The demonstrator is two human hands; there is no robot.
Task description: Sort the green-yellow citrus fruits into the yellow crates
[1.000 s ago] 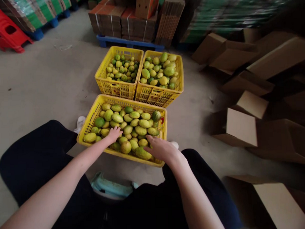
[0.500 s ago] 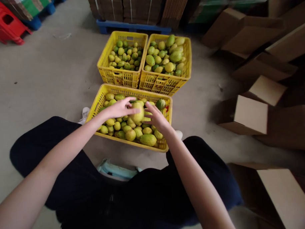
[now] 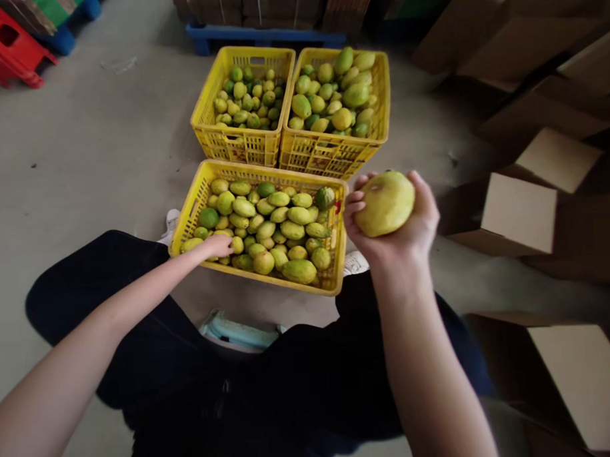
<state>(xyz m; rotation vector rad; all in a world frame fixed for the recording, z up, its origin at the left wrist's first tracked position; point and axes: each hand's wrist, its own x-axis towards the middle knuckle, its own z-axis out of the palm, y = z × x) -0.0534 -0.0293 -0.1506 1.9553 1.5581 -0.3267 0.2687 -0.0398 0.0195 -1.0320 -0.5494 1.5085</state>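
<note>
Your right hand (image 3: pixel 392 229) is wrapped around a yellow-green fruit (image 3: pixel 385 203), raised just right of the near crate (image 3: pixel 331 281). Your left hand (image 3: pixel 216 245) rests curled on the fruit at the crate's left edge; whether it grips one, you cannot tell.

The floor (image 3: pixel 82 149) was bare grey concrete, scuffed and dusty. Along its far edge ran a blue pallet (image 3: pixel 263 35) loaded with strapped brown cartons (image 3: pixel 247 4). At the far left corner lay a red plastic stool (image 3: pixel 8 45), tipped on its side. The right side was a jumble of open cardboard boxes (image 3: pixel 519 211) — some in deep shadow. The light was soft and even — dimmer toward the right.
</note>
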